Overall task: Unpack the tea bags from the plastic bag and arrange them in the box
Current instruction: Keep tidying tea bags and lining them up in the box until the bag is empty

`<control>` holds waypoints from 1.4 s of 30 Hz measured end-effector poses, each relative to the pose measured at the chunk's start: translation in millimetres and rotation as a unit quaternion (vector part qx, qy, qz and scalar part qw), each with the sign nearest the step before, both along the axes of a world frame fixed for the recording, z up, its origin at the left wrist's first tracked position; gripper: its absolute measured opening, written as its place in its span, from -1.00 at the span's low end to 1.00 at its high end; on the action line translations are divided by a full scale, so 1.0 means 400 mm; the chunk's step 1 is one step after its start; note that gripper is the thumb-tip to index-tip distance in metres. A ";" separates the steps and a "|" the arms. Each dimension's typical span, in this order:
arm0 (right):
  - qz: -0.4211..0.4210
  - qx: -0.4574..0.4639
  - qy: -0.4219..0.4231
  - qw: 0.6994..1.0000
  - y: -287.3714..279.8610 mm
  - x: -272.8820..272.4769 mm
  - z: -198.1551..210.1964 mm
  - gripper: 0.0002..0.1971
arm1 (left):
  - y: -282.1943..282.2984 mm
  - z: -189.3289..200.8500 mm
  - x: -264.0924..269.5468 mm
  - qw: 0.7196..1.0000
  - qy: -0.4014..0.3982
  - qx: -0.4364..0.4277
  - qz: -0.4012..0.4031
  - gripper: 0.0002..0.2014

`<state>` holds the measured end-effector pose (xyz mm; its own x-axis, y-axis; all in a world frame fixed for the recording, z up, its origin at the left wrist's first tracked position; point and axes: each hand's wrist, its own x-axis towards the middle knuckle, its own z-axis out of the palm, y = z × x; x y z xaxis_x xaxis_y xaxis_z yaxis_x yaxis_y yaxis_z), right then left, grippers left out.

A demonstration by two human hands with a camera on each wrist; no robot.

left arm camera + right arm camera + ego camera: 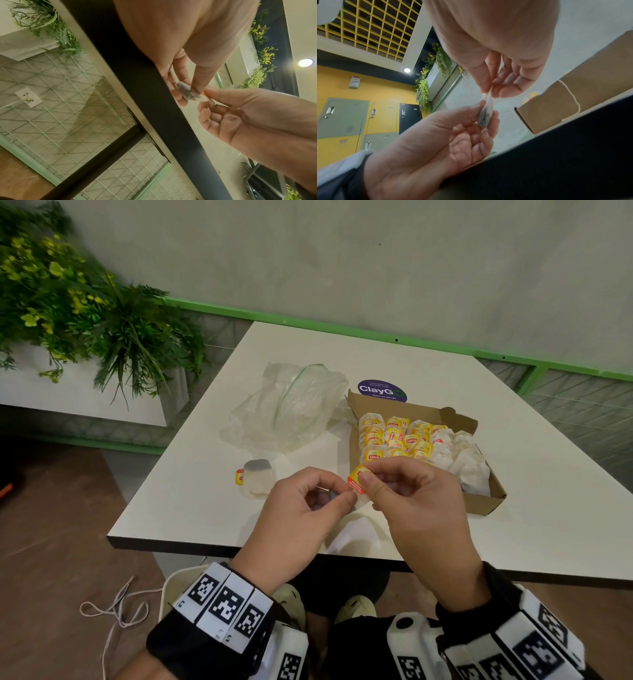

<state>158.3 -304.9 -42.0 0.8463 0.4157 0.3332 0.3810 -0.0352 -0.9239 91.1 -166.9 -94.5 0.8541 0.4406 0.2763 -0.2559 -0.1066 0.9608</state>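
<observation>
My left hand (346, 498) and right hand (368, 484) meet just above the table's front edge, holding one tea bag between them. The left fingers pinch the paper pouch (187, 92), and the right thumb and forefinger pinch its red and yellow tag (358, 479). A cardboard box (479, 501) to the right holds several tea bags (394, 436) in rows. The clear plastic bag (291, 412) lies crumpled and open behind the hands. One loose tea bag (258, 475) with its tag (239, 477) lies on the table to the left.
The white table (205, 508) ends just below my wrists. A purple sticker (382, 391) sits behind the box. A planter with green foliage (85, 313) stands at the far left, and a white cord (116, 607) lies on the floor.
</observation>
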 end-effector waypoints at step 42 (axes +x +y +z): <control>0.015 -0.192 -0.045 0.980 -0.149 0.154 0.120 -0.95 | -0.003 0.038 -0.022 0.997 0.050 -0.049 -0.032 -0.77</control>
